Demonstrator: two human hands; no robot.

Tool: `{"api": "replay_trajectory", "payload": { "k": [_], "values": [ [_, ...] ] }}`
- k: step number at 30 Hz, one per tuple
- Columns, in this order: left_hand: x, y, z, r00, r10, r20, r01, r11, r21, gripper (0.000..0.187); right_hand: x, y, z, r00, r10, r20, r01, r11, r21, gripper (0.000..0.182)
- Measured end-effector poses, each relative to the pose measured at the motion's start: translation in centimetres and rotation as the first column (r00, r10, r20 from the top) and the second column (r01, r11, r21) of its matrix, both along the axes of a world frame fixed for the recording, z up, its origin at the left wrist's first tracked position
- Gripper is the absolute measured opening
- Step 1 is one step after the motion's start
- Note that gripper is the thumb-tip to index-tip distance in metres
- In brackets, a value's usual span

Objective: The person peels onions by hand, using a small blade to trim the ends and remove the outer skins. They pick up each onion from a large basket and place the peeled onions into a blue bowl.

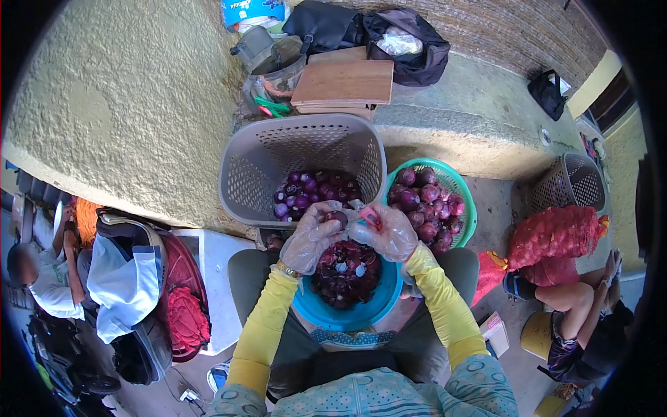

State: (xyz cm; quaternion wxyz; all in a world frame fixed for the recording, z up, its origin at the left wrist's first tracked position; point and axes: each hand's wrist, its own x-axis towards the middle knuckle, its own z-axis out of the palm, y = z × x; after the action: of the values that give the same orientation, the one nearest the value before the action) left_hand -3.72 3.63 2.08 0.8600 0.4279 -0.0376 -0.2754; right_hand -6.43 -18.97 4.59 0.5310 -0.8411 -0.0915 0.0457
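Observation:
Both hands wear clear plastic gloves. My left hand [310, 240] has its fingers closed round a dark red onion [336, 219], above the near edge of the grey basket. Just right of it, my right hand [389, 233] grips a small red-handled peeler or knife [369, 217] close to the onion. Below both hands, a blue basin [338, 320] holds dark onion skins [345, 283]. The grey perforated basket [240, 182] beyond holds peeled purple onions [313, 190]. At the right, a green basket [469, 201] holds unpeeled red onions [431, 201].
Wooden boards [344, 82], bags [406, 45] and a bucket [281, 69] rest on the concrete ledge. Red mesh sacks [552, 240] and another grey basket [580, 182] stand right. A person [590, 313] sits at the right, another [52, 281] at far left.

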Motion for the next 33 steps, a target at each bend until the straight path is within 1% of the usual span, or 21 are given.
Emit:
{"api": "replay_trajectory", "payload": {
  "k": [1, 2, 4, 5, 7, 8, 10, 14, 16, 17, 19, 23, 25, 29, 31, 33],
  "values": [
    [-0.1, 0.0, 0.0, 0.999, -0.033, -0.011, 0.033, 0.999, 0.005, 0.041, 0.1, 0.3, -0.2, 0.998, -0.053, 0.029, 0.053, 0.998, -0.024, 0.042],
    [-0.1, -0.1, 0.0, 0.999, -0.034, -0.012, 0.034, 0.999, 0.007, 0.041, 0.2, 0.3, 0.0, 0.998, -0.053, 0.028, 0.054, 0.998, -0.023, 0.042],
    [-0.1, -0.5, 0.7, 0.999, -0.052, 0.013, 0.051, 0.997, 0.052, 0.042, 0.4, 0.3, 0.4, 0.999, -0.042, 0.018, 0.043, 0.995, -0.086, 0.050],
    [0.0, -0.6, 0.6, 0.998, -0.055, 0.013, 0.055, 0.997, 0.051, 0.042, 0.5, 0.2, 0.4, 0.999, -0.045, 0.018, 0.047, 0.995, -0.086, 0.050],
    [0.1, -0.6, 0.5, 0.995, -0.095, -0.021, 0.094, 0.994, -0.052, 0.043, 0.8, 0.3, 0.4, 0.998, -0.055, 0.040, 0.064, 0.960, -0.273, 0.058],
    [0.1, -0.6, 0.5, 0.995, -0.096, -0.020, 0.094, 0.994, -0.051, 0.043, 1.0, 0.2, 0.2, 0.998, -0.055, 0.041, 0.064, 0.960, -0.272, 0.058],
    [0.0, -0.7, 0.9, 0.991, -0.112, -0.079, 0.094, 0.973, -0.210, 0.046, 1.2, 0.1, -0.3, 0.996, -0.068, 0.065, 0.080, 0.975, -0.207, 0.062],
    [-0.1, -0.5, 0.6, 0.987, -0.127, -0.101, 0.110, 0.981, -0.161, 0.049, 1.5, -0.1, 0.3, 0.994, -0.051, 0.093, 0.070, 0.976, -0.206, 0.058],
    [-0.1, -0.7, 2.1, 0.988, -0.128, -0.089, 0.118, 0.988, -0.101, 0.053, 1.4, -0.2, 0.6, 0.989, -0.070, 0.133, 0.094, 0.977, -0.189, 0.056],
    [-0.1, -0.7, 2.1, 0.988, -0.126, -0.088, 0.117, 0.988, -0.100, 0.053, 1.5, -0.2, 0.7, 0.989, -0.068, 0.134, 0.093, 0.978, -0.188, 0.056],
    [-0.1, -0.6, 2.2, 0.987, -0.143, -0.076, 0.139, 0.989, -0.054, 0.058, 1.5, -0.1, 0.6, 0.974, -0.064, 0.218, 0.118, 0.962, -0.247, 0.055],
    [0.0, -0.6, 0.4, 0.991, -0.116, -0.072, 0.111, 0.992, -0.059, 0.062, 1.6, 0.1, 0.0, 0.960, -0.031, 0.280, 0.103, 0.963, -0.248, 0.055],
    [0.0, -0.9, 0.2, 0.984, -0.151, -0.099, 0.132, 0.975, -0.180, 0.064, 1.7, 0.4, 0.3, 0.960, -0.021, 0.281, 0.099, 0.959, -0.267, 0.055],
    [-0.6, -1.6, 0.7, 0.983, -0.107, -0.152, 0.080, 0.981, -0.176, 0.062, 1.6, 0.6, 0.4, 0.975, -0.036, 0.217, 0.085, 0.972, -0.218, 0.056],
    [-0.6, -1.7, 0.6, 0.993, -0.086, -0.080, 0.075, 0.988, -0.134, 0.058, 1.7, 0.5, -0.2, 0.964, -0.010, 0.267, 0.079, 0.965, -0.250, 0.057],
    [-0.6, -1.9, 0.2, 0.993, -0.064, -0.101, 0.048, 0.987, -0.157, 0.057, 1.8, 0.5, -0.6, 0.963, -0.006, 0.270, 0.082, 0.958, -0.274, 0.057]
  ]
}}
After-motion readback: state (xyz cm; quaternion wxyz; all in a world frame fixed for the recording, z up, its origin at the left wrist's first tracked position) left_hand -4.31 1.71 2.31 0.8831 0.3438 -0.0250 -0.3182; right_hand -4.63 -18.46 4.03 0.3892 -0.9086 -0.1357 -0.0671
